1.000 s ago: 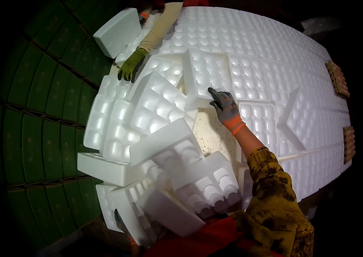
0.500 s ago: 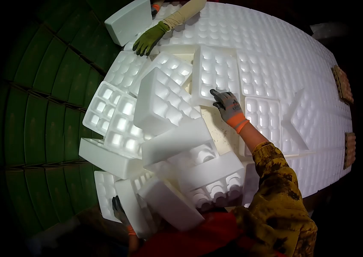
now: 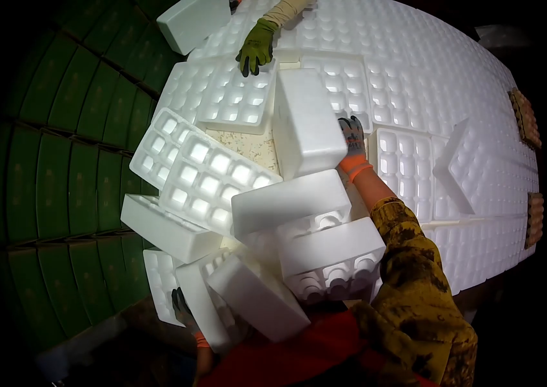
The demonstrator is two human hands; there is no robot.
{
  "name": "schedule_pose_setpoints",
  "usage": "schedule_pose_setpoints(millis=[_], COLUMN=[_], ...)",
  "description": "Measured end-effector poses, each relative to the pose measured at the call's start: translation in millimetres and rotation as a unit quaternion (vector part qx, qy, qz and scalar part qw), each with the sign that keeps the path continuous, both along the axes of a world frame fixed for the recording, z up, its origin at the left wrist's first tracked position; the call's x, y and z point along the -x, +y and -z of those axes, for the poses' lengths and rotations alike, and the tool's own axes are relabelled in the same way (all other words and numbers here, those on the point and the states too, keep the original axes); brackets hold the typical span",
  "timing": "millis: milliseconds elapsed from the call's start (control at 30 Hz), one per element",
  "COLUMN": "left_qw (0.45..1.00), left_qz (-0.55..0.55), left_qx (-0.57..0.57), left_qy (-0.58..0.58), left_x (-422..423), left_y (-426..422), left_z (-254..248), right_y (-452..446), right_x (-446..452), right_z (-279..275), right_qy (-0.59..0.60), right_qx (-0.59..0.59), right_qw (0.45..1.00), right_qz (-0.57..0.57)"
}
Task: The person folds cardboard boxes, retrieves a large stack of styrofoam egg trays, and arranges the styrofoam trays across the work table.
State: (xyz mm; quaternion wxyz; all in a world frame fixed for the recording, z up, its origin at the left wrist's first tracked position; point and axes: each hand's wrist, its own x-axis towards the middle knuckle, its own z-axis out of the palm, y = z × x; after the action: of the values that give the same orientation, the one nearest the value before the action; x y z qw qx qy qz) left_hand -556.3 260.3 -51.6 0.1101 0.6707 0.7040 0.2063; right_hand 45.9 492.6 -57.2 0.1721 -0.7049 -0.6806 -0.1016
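Observation:
My right hand [image 3: 353, 145], in a grey glove with an orange cuff, has its fingers stretched at the near edge of a flat white foam tray [image 3: 346, 80] with cup hollows. Beside it, on the left, a second foam tray [image 3: 309, 122] stands tilted, its smooth side showing, and hides part of the hand. At bottom left, my left hand [image 3: 184, 313] grips the side of an upright foam tray [image 3: 201, 309]; part of that hand is hidden. A leaning foam tray [image 3: 257, 297] and a foam tray with round bumps [image 3: 331, 251] lie close to my body.
Another person's green-gloved hand [image 3: 257, 46] rests on a foam tray [image 3: 235, 97] across the table. Rows of white trays [image 3: 435, 71] cover the right side. Green boxes [image 3: 54, 187] are stacked at left. Brown trays [image 3: 525, 119] stand at the far right edge.
The tilted tray has shifted right, beside my right hand. The flat tray at my fingers has slid away from me. The other person's hand and the tray under it have moved right.

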Motion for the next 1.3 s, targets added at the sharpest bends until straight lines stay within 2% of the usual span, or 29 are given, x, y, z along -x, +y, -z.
schedule_pose_setpoints(millis=[33, 100, 200, 233, 267, 333, 433, 467, 533, 600, 700, 833, 933, 967, 1000, 1033, 1067, 1167, 1200, 1267, 1300], left_qw=[1.000, 1.000, 1.000, 1.000, 1.000, 1.000, 0.999, 0.999, 0.998, 0.997, 0.995, 0.991, 0.985, 0.985, 0.984, 0.988, 0.988, 0.986, 0.985, 0.981, 0.983], left_qz=[0.001, 0.003, 0.006, 0.007, 0.010, 0.016, 0.025, 0.028, 0.036, 0.044, 0.052, 0.063, 0.068, 0.076, 0.081, 0.109, 0.111, 0.118, 0.121, 0.133, 0.137], left_qx=[0.001, 0.003, 0.003, 0.005, 0.004, 0.001, 0.000, -0.001, 0.000, 0.001, 0.001, 0.006, 0.013, 0.010, 0.010, -0.015, -0.020, -0.032, -0.029, -0.027, -0.022], left_qy=[-0.002, -0.003, -0.008, -0.009, -0.014, -0.022, -0.033, -0.037, -0.048, -0.059, -0.082, -0.118, -0.156, -0.156, -0.159, -0.107, -0.104, -0.115, -0.121, -0.136, -0.118], left_x=[1, 4, 7, 8, 9, 11, 13, 14, 16, 19, 24, 31, 39, 40, 42, 47, 48, 43, 44, 40, 41], left_y=[0, -1, 0, -1, 0, 3, 6, 7, 8, 8, 3, -1, -2, -2, -4, -4, -5, -1, -4, -5, -7], left_z=[0, 0, 1, 1, 1, 2, 1, 1, 0, -1, -2, -5, -10, -9, -10, -9, -6, -6, -6, -11, -8], right_y=[3, 6, 1, -3, -7, -35, -31, -26, -44, -64, -87, -123, -148, -161, -171, -186, -202, -246, -262, -283, -287], right_x=[0, -8, -7, -9, -10, 9, 18, 29, 84, 119, 145, 163, 160, 154, 146, 141, 135, 136, 128, 125, 122], right_z=[8, 8, -61, -52, -44, -95, -117, -109, -147, -162, -169, -193, -160, -147, -129, -114, -99, -115, -107, -98, -93], right_qy=[0.052, 0.244, 0.331, 0.552, 0.728, 0.785, 0.876, 0.819, 0.764, 0.575, 0.589, 0.547, 0.608, 0.732, 0.783, 0.785, 0.785, 0.743, 0.767, 0.775, 0.760], right_qx=[-0.055, 0.022, 0.085, -0.004, -0.114, -0.068, 0.024, -0.018, 0.005, 0.118, 0.186, 0.234, 0.214, 0.173, 0.136, 0.118, 0.097, 0.073, 0.040, -0.015, -0.006], right_qw=[0.997, 0.970, 0.938, 0.833, 0.676, 0.612, 0.478, 0.570, 0.639, 0.806, 0.777, 0.800, 0.762, 0.656, 0.606, 0.607, 0.608, 0.630, 0.603, 0.593, 0.612], right_qz=[-0.026, -0.011, 0.053, 0.027, -0.014, -0.069, -0.061, -0.061, -0.088, -0.083, -0.122, -0.078, -0.067, -0.056, -0.026, 0.020, 0.065, 0.214, 0.216, 0.219, 0.219])
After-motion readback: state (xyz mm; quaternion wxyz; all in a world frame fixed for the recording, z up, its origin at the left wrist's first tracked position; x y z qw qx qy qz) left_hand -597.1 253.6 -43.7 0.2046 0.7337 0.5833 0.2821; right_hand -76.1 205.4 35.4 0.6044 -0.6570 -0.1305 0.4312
